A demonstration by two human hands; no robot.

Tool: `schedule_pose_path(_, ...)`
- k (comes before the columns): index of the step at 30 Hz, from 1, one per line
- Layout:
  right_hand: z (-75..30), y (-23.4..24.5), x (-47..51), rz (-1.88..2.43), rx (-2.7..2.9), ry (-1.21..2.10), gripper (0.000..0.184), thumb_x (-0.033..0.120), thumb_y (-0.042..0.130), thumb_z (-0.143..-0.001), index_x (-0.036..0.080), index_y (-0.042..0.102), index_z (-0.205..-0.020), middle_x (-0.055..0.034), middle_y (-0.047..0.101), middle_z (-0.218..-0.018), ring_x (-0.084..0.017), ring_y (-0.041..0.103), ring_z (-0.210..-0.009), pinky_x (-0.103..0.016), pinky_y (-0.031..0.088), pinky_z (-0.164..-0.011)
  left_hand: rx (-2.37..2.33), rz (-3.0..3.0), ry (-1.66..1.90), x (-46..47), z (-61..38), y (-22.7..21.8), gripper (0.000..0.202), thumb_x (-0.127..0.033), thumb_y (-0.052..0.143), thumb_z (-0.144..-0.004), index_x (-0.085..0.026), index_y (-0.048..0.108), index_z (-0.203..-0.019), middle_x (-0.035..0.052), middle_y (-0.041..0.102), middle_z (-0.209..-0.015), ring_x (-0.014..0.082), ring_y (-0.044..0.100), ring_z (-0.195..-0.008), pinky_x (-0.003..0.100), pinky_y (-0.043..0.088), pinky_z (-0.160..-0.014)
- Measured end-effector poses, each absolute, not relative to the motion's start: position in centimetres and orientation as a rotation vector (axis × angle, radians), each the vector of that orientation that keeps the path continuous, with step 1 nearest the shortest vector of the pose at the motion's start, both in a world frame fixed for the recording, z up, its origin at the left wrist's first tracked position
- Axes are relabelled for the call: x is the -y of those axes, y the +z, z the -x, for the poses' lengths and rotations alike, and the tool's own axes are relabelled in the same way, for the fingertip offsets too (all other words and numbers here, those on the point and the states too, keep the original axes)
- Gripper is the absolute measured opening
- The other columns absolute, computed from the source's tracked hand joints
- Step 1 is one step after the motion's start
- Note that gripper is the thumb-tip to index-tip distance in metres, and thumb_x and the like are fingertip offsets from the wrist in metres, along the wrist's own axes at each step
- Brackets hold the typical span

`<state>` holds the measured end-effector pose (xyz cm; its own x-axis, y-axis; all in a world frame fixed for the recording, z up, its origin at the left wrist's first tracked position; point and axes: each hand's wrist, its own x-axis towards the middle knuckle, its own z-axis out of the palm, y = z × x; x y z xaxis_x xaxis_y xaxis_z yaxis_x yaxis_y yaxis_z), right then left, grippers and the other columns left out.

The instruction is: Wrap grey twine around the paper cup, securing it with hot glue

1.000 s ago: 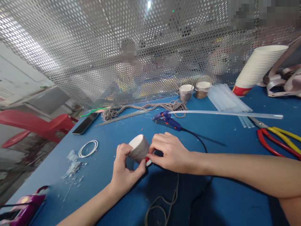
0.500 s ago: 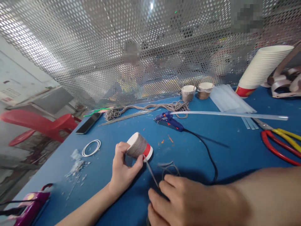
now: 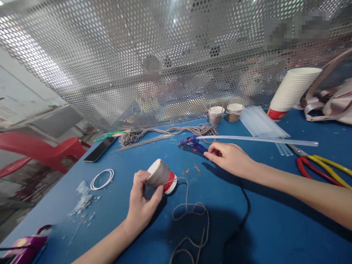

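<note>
My left hand (image 3: 144,200) is closed around a paper cup (image 3: 170,183) lying tilted, its open end to the upper left. Grey cord (image 3: 159,174) is wound around most of the cup, leaving a red band and white end bare. From there a loose tail of cord (image 3: 203,209) curls over the table toward me. My right hand (image 3: 229,157) has its fingers closed at the handle end of a blue glue gun (image 3: 192,143). A long clear glue stick (image 3: 258,139) sticks out of the gun's back.
Scissors (image 3: 316,161), glue sticks (image 3: 261,123) and stacked paper cups (image 3: 294,90) are at right. Two wrapped cups (image 3: 216,115) stand before the perforated metal screen (image 3: 115,69). A cord bundle (image 3: 165,131), phone (image 3: 99,149), white ring (image 3: 102,179) and purple power strip (image 3: 26,247) lie leftward.
My right hand has let go of the cord and moved up and forward to the glue gun's handle. The cord tail now lies slack on the table. My left hand still holds the cup.
</note>
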<state>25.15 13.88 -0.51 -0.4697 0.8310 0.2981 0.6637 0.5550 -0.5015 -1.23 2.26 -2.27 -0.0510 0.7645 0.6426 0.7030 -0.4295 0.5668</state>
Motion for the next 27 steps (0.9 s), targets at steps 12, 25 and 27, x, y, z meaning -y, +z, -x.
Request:
schedule_pose_path(12,-20.1,-0.8,-17.3,1.215,2.214,0.827,0.019,0.023,0.058,-0.079,0.013,0.065,-0.094,-0.0091,0.069,-0.091,-0.023,0.063,-0.083,-0.036,0.048,-0.075,-1.619,-2.138,1.493,-2.3,1.0,-2.3,0.017,-0.017,0.058,-0.076,-0.022,0.046,-0.086,0.0004,0.046,-0.077,0.0151,0.046,-0.069,0.029,0.043,-0.060)
schedule_pose_path(25,-20.2,-0.9,-10.7,0.741,1.840,1.221,0.020,0.026,0.063,-0.074,0.018,0.053,-0.091,-0.0006,0.061,-0.079,-0.013,0.055,-0.065,-0.027,0.047,-0.060,-1.651,-2.113,1.470,-2.4,1.0,-2.5,0.018,-0.018,0.059,-0.075,-0.023,0.048,-0.088,0.0012,0.048,-0.080,0.0163,0.049,-0.072,0.031,0.044,-0.064)
schedule_pose_path(27,-19.9,-1.0,-10.2,0.634,1.959,1.191,0.023,0.029,0.065,-0.076,0.018,0.050,-0.090,0.0007,0.057,-0.078,-0.012,0.051,-0.065,-0.026,0.045,-0.061,-1.636,-2.126,1.443,-2.4,1.0,-2.6,0.019,-0.017,0.059,-0.075,-0.023,0.048,-0.090,0.0014,0.049,-0.081,0.0166,0.050,-0.074,0.031,0.044,-0.065)
